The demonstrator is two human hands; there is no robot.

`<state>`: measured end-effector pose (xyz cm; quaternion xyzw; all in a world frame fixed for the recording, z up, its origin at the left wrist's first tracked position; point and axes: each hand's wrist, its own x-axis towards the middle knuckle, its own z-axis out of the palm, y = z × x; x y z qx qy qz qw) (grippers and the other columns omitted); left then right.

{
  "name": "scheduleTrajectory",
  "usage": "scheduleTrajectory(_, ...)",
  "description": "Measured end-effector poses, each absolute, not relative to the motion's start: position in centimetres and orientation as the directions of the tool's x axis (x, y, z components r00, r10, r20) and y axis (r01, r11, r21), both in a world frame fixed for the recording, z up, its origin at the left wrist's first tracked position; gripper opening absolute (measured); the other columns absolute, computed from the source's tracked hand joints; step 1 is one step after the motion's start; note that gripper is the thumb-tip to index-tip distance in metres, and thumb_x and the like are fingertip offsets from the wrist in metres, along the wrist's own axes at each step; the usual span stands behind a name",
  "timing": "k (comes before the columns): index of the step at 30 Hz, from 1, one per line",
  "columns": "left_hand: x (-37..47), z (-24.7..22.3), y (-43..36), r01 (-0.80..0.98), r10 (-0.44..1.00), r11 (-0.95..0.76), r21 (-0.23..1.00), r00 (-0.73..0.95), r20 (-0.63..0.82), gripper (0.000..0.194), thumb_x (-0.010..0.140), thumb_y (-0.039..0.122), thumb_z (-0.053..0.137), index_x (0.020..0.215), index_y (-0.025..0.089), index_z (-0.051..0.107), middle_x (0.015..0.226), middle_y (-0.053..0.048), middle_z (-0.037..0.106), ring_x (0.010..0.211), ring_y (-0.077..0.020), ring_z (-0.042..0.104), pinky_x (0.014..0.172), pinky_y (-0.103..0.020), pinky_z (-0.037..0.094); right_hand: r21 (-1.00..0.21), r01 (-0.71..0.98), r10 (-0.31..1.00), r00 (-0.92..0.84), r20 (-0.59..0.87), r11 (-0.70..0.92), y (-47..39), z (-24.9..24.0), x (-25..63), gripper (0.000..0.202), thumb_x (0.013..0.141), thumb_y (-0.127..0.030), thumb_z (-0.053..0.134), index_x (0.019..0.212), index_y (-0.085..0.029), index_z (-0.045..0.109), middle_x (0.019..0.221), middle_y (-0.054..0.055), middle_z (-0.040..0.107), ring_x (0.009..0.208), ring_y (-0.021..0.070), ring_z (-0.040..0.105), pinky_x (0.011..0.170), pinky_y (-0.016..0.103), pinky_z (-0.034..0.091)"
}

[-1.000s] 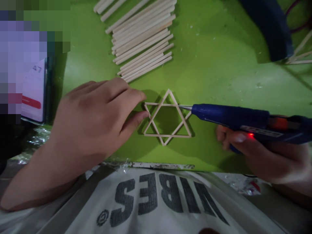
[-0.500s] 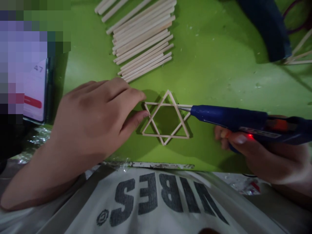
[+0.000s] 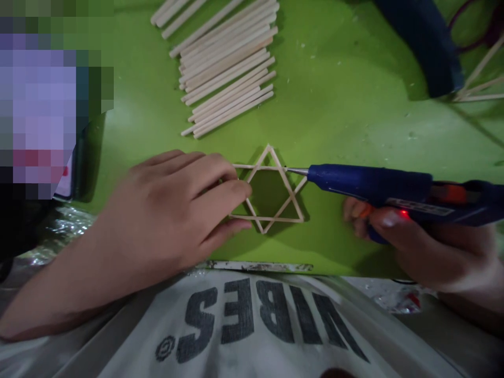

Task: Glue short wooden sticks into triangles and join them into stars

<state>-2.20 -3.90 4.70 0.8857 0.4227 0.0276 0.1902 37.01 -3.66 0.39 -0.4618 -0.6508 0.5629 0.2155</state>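
Note:
A six-pointed star made of thin wooden sticks [image 3: 292, 196] lies flat on the green tabletop. My left hand [image 3: 177, 205] is closed over the star's left side, its fingertips pressing on the sticks and hiding that corner. In my right hand [image 3: 429, 252] is a blue hot glue gun [image 3: 370, 181] with a red light lit near the thumb. Its metal nozzle points left and meets the star at the upper right crossing of the sticks.
Loose wooden sticks [image 3: 228, 58] lie in a slanted row behind the star. A dark blue curved object [image 3: 425, 47], purple scissor-like handles [image 3: 459, 26] and joined sticks [image 3: 480, 97] are at the back right. A partly blurred phone [image 3: 65, 178] stands left, near crinkled clear plastic [image 3: 73, 223].
My left hand has shifted right and down, from pinching near the star's left tip to covering its left side. The nozzle has moved slightly up and left onto the stick crossing.

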Motion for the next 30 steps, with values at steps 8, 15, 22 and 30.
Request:
scheduleTrajectory(8,-1.6,4.2,-4.0,0.724,0.75,-0.625,0.291,0.66,-0.032,0.013,0.118,0.034,0.075,0.118,0.023,0.082,0.118,-0.007,0.085,0.098,-0.0275,0.078,0.083,-0.043,0.061,-0.917,0.398,0.833,-0.506,-0.224,-0.005,-3.0,1.0,36.7,0.013,0.12,-0.03,0.077,0.11,-0.033,0.083,0.097,0.0,0.08,0.081,0.0198,0.074,0.072,0.035,0.062)
scheduleTrajectory(15,-1.1,3.7,-4.0,0.72,0.744,-0.629,0.293,0.667,-0.043,0.014,0.117,0.03,0.072,0.117,0.022,0.083,0.115,-0.008,0.084,0.096,-0.0267,0.079,0.084,-0.043,0.063,-0.907,0.421,0.819,-0.517,-0.251,-0.012,-2.6,1.2,36.5,0.015,0.122,-0.039,0.076,0.11,-0.032,0.082,0.096,0.0,0.081,0.079,0.0166,0.077,0.068,0.029,0.062)
scheduleTrajectory(22,-0.9,3.5,-4.0,0.705,0.726,-0.671,0.227,0.687,0.012,0.011,0.117,0.029,0.073,0.117,0.02,0.081,0.114,-0.009,0.085,0.09,-0.0269,0.08,0.075,-0.043,0.063,-0.911,0.412,0.838,-0.499,-0.221,0.005,-3.0,1.0,36.6,0.008,0.12,-0.032,0.078,0.113,-0.034,0.083,0.1,0.0,0.081,0.086,0.0194,0.076,0.072,0.035,0.06)
scheduleTrajectory(30,-1.0,3.3,-4.2,0.706,0.729,-0.668,0.233,0.684,0.016,0.012,0.117,0.03,0.073,0.12,0.022,0.081,0.121,-0.008,0.085,0.096,-0.0261,0.081,0.078,-0.042,0.063,-0.916,0.401,0.837,-0.495,-0.234,-0.018,-3.0,0.9,36.7,0.01,0.12,-0.033,0.078,0.112,-0.031,0.083,0.101,0.0,0.08,0.084,0.0188,0.076,0.07,0.032,0.062)
